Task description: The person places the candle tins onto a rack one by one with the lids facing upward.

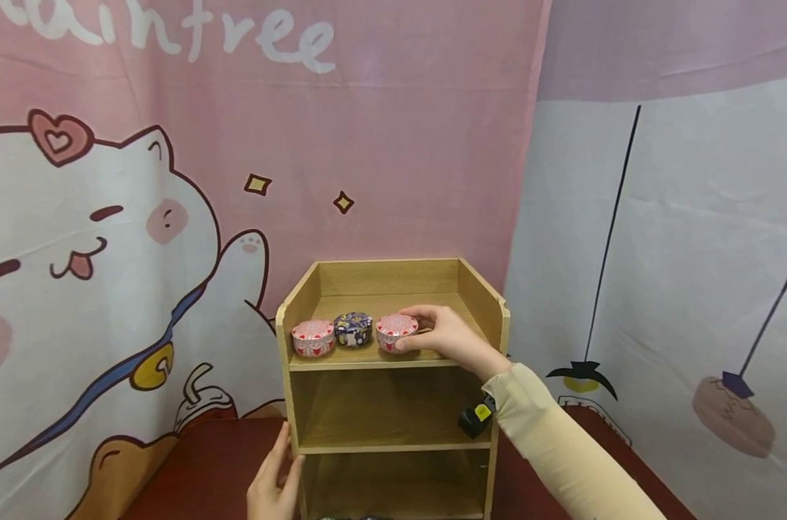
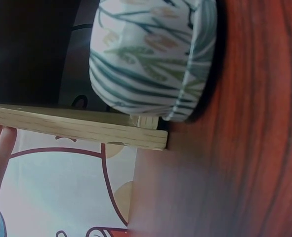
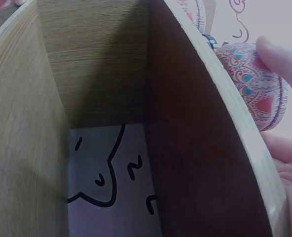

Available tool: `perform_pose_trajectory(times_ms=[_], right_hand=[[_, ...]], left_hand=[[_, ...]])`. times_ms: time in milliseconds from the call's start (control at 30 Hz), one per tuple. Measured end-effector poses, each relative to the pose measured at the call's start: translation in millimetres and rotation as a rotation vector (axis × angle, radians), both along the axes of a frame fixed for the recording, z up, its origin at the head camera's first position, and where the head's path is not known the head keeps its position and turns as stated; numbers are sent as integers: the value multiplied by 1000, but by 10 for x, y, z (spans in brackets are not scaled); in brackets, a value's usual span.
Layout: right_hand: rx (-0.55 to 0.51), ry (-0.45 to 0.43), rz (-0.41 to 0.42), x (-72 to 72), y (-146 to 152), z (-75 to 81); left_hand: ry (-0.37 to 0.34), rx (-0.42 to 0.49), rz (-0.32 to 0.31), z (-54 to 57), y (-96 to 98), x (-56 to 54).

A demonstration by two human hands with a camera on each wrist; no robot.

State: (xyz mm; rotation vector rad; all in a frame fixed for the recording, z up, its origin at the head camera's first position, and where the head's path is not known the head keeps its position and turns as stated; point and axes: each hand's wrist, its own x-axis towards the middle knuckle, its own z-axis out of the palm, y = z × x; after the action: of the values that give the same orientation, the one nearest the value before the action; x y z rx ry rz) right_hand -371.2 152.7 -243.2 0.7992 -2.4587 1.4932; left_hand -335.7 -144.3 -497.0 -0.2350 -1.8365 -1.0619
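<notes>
On the top shelf of a small wooden shelf unit [image 1: 393,442], my right hand [image 1: 450,336] grips a round red-and-white patterned tin [image 1: 393,331]. Thumb and fingers lie on opposite sides of that tin [image 3: 254,81] in the right wrist view. To its left stand a dark blue floral tin [image 1: 353,330] and a second red-and-white tin [image 1: 312,338], side by side in a row. My left hand [image 1: 273,480] is at the unit's left side, low down. Its straight fingers [image 2: 0,153] touch the outside of the wooden side panel [image 2: 71,123] in the left wrist view.
A leaf-patterned tin [image 2: 146,59] sits by the unit's foot on the dark red table [image 2: 254,148]. Raised side walls and a back board [image 1: 390,278] edge the top shelf. Behind hangs a pink cartoon cloth [image 1: 400,144], with a pale one [image 1: 686,253] to the right.
</notes>
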Motion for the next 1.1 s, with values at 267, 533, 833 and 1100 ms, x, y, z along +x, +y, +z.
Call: perform_pose_trajectory(times_ms=[267,533,833,1100], right_hand=[[30,-22,4,10,-10,5],[46,-24,16,11,5,-3],[58,-37,19,-8,23,-32],[70,-26,62,-12,-13,-12]], left_hand=[[36,-11,7,4,-5,15],[6,-5,-11,8,-8,9],[21,-12,-18,-8,7,20],[16,-17,-13,0,-16,11]])
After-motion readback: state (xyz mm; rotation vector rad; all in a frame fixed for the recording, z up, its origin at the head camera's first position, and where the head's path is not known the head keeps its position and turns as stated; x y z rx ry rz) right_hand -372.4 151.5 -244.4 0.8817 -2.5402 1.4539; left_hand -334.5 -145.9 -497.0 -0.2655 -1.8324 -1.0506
